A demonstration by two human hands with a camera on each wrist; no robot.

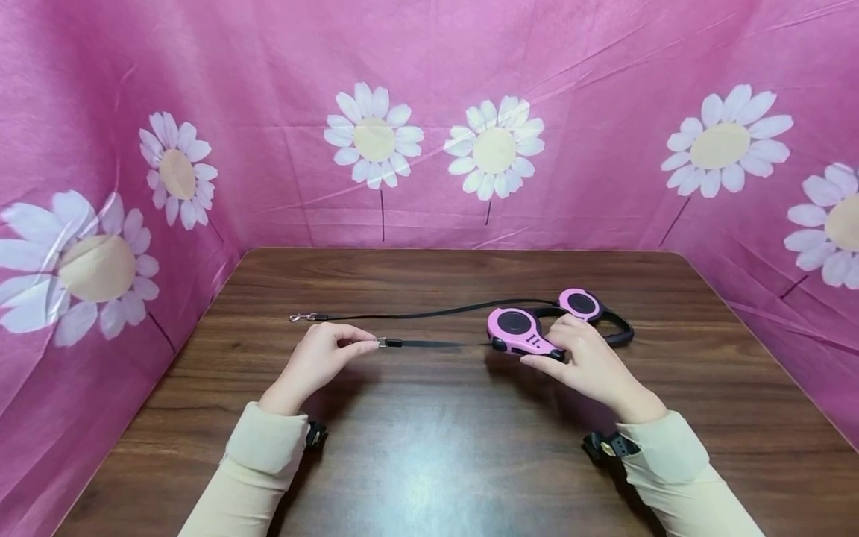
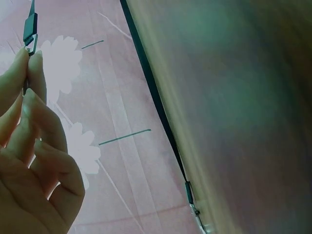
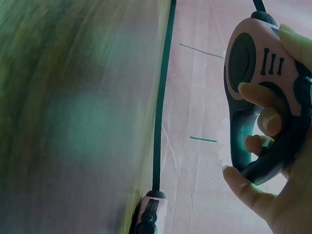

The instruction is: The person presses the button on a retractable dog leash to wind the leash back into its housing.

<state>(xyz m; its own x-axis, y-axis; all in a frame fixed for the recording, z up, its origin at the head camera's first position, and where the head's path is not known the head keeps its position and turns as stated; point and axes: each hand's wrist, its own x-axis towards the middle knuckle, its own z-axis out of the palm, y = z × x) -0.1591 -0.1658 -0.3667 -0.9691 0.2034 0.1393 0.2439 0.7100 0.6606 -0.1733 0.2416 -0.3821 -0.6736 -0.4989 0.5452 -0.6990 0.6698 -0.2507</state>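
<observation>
My right hand (image 1: 593, 369) grips a pink and black retractable dog leash (image 1: 517, 324), with fingers through its handle loop in the right wrist view. From its front a flat black strap (image 1: 426, 344) stretches leftward above the table. At the strap's end, my left hand (image 1: 318, 362) pinches the metal clip (image 1: 382, 343) between thumb and fingertips. Behind lies a second pink and black retractable leash (image 1: 579, 304), its handle toward the right. Its black strap (image 1: 436, 312) runs out along the table to a silver clip (image 1: 303, 318) beyond my left hand.
The brown wood-grain table (image 1: 416, 432) reaches back to a pink cloth (image 1: 429, 45) with large white daisies, which also hangs along both sides. Each wrist carries a black strapped device (image 1: 607, 446) below the rolled sleeve cuff (image 1: 671, 451).
</observation>
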